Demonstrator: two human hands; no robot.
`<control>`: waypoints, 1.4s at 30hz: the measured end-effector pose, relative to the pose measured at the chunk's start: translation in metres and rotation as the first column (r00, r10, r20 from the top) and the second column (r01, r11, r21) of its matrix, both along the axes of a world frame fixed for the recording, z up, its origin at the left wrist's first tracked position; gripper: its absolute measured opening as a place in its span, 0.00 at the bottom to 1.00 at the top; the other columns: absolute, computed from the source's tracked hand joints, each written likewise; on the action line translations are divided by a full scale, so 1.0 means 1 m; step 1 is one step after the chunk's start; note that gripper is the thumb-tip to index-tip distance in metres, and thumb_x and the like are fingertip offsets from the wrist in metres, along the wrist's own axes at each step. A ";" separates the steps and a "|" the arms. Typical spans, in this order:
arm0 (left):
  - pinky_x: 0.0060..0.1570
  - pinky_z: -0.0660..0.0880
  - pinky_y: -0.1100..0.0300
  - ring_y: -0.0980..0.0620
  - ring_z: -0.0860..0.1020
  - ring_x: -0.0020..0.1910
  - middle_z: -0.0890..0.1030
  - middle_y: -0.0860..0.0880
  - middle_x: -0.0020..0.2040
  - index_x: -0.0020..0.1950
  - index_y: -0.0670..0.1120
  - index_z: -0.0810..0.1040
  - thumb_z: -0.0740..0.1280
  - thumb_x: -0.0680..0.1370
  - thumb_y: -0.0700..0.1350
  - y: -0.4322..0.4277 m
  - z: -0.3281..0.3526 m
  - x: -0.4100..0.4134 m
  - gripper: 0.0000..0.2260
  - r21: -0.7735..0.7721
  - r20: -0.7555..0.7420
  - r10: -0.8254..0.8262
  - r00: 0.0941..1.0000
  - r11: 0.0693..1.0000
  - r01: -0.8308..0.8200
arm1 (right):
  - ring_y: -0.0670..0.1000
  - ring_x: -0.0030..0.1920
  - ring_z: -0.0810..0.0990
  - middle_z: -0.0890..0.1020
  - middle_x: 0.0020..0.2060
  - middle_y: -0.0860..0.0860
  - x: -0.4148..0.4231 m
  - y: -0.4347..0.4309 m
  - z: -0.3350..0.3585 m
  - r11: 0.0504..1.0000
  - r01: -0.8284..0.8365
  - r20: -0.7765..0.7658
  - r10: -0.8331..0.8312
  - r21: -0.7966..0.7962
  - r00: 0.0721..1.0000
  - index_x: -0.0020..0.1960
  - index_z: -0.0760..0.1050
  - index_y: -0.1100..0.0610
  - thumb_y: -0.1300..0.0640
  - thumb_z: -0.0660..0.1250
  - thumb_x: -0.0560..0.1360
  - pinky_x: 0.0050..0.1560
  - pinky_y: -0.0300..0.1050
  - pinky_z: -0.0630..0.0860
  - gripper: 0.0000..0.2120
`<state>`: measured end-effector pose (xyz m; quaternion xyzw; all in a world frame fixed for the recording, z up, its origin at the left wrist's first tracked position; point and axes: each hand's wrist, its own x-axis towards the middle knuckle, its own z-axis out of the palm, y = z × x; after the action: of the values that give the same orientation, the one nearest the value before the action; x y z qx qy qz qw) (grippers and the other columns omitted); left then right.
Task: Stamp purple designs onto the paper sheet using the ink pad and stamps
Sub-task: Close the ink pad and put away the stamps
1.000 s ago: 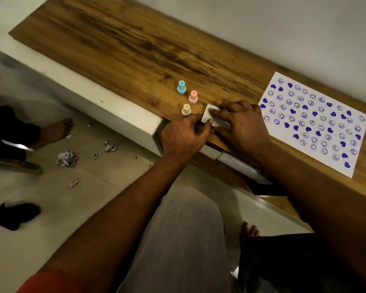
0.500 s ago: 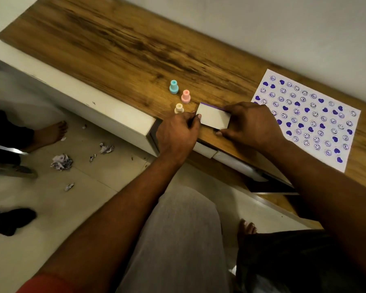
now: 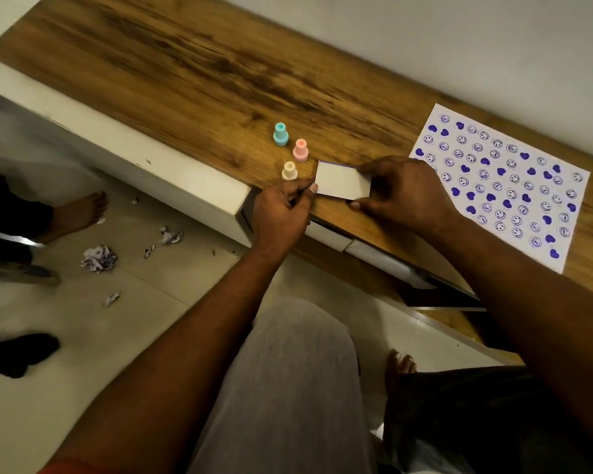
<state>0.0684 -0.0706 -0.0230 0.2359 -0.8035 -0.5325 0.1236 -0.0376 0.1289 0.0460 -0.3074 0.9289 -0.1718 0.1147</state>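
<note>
The ink pad (image 3: 343, 182) is a small flat white case with a thin purple line along its far edge. It is held at the centre of the frame, very near the front edge of the table (image 3: 185, 80). The right hand (image 3: 404, 193) grips its right end, fingers on the far side and thumb on the near side. The left hand (image 3: 281, 213), fingers curled, pinches the left end at the thumb tip. I judge the case to be light and stiff, with smooth sides that may slip, so the short ends are a good place to take it (ink can stain, so better to keep it level). Just left of it stand the cream stamp (image 3: 289, 171), the pink stamp (image 3: 300, 150) and the teal stamp (image 3: 280, 134), near enough to be knocked over. The paper sheet (image 3: 500, 186), almost full of purple hearts and faces, lies at the right of the frame. Open room is the bare wood toward the upper left; below the pad the table ends.
</note>
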 end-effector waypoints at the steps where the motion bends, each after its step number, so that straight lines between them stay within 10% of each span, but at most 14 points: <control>1: 0.47 0.85 0.46 0.52 0.86 0.46 0.88 0.52 0.50 0.65 0.49 0.85 0.72 0.82 0.51 0.000 0.000 0.001 0.13 0.002 -0.003 -0.005 1.000 1.000 0.005 | 0.51 0.64 0.79 0.81 0.66 0.48 0.000 0.000 0.000 1.000 0.002 0.001 -0.002 -0.001 1.000 0.72 0.76 0.49 0.37 0.76 0.71 0.61 0.50 0.78 0.34; 21: 0.39 0.85 0.52 0.52 0.85 0.32 0.87 0.51 0.38 0.56 0.43 0.88 0.79 0.77 0.46 -0.001 -0.002 0.007 0.11 0.134 -0.105 -0.028 0.994 0.990 0.042 | 0.56 0.76 0.69 0.69 0.78 0.49 -0.005 -0.013 0.003 0.995 -0.094 0.009 0.093 0.037 0.996 0.80 0.66 0.49 0.54 0.72 0.79 0.73 0.55 0.70 0.32; 35: 0.43 0.85 0.51 0.54 0.84 0.33 0.87 0.49 0.40 0.68 0.44 0.83 0.74 0.81 0.43 0.000 -0.016 0.024 0.16 0.088 -0.130 -0.191 0.973 0.975 0.204 | 0.57 0.64 0.78 0.79 0.69 0.50 0.020 -0.037 0.003 0.997 0.074 -0.061 -0.076 -0.028 0.995 0.74 0.71 0.46 0.28 0.71 0.69 0.56 0.49 0.78 0.39; 42: 0.43 0.85 0.49 0.53 0.84 0.32 0.86 0.46 0.38 0.70 0.44 0.82 0.74 0.81 0.43 0.001 -0.024 0.024 0.17 0.124 -0.167 -0.248 0.954 0.955 0.270 | 0.59 0.68 0.76 0.74 0.73 0.54 0.021 -0.043 -0.005 0.992 0.119 -0.053 -0.121 -0.032 0.991 0.76 0.68 0.49 0.33 0.73 0.68 0.62 0.53 0.77 0.41</control>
<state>0.0924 -0.0698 -0.0466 0.0960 -0.7750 -0.6174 0.0947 -0.0163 0.0855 0.0413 -0.2571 0.9459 -0.1833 0.0743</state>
